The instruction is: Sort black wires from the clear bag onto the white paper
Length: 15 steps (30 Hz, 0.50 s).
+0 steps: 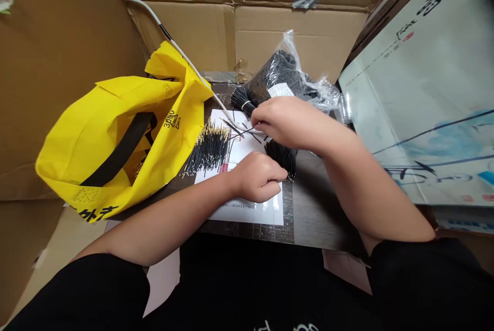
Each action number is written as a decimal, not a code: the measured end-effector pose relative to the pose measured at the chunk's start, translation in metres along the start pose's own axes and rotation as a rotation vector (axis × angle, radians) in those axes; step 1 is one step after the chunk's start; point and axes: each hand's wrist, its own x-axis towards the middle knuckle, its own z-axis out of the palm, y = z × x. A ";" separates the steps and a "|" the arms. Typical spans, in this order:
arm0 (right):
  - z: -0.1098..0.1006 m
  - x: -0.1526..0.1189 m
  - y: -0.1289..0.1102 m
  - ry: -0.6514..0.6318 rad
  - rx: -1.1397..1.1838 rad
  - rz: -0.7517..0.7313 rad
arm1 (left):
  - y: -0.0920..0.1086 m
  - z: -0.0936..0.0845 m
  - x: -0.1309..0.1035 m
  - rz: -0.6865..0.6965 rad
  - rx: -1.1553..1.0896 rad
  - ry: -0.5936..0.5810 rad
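My left hand (260,176) is closed, its thumb and forefinger pressed together beside the lower ends of a pile of short black wires (283,158). What it pinches, if anything, is too small to make out. Above it, my right hand (283,121) is closed in a pinch, and a thin black wire (244,133) runs to its fingertips. A few loose black wires lie crossed under these fingers. To the left, a larger heap of black wires (210,148) with gold-coloured tips rests on a printed white sheet (247,212).
A yellow bag (88,109) with a black strap gapes at the left. Behind my hands are a tied black wire bundle (241,98) and a clear plastic bag of black wires (276,71). A white cable (185,55) crosses the table. Cardboard boxes (185,27) wall the back.
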 end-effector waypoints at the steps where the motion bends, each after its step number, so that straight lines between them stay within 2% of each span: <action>1: -0.005 -0.009 0.006 0.001 0.013 0.073 | 0.000 0.000 0.000 0.001 0.042 0.097; 3: -0.011 -0.023 0.018 -0.008 0.033 0.162 | 0.000 -0.002 0.000 -0.050 0.144 0.346; 5: -0.015 -0.034 0.027 -0.030 0.071 0.181 | -0.001 -0.005 0.002 -0.172 0.230 0.620; 6: -0.017 -0.037 0.029 -0.043 0.093 0.176 | -0.003 -0.006 0.004 -0.219 0.269 0.703; 8: -0.020 -0.041 0.030 -0.062 0.135 0.157 | -0.007 -0.007 0.007 -0.301 0.265 0.789; 12: -0.027 -0.041 0.022 -0.055 0.198 0.098 | -0.012 -0.005 0.009 -0.399 0.124 0.651; 15: -0.030 -0.037 0.017 -0.052 0.235 0.085 | -0.012 -0.002 0.008 -0.409 0.083 0.545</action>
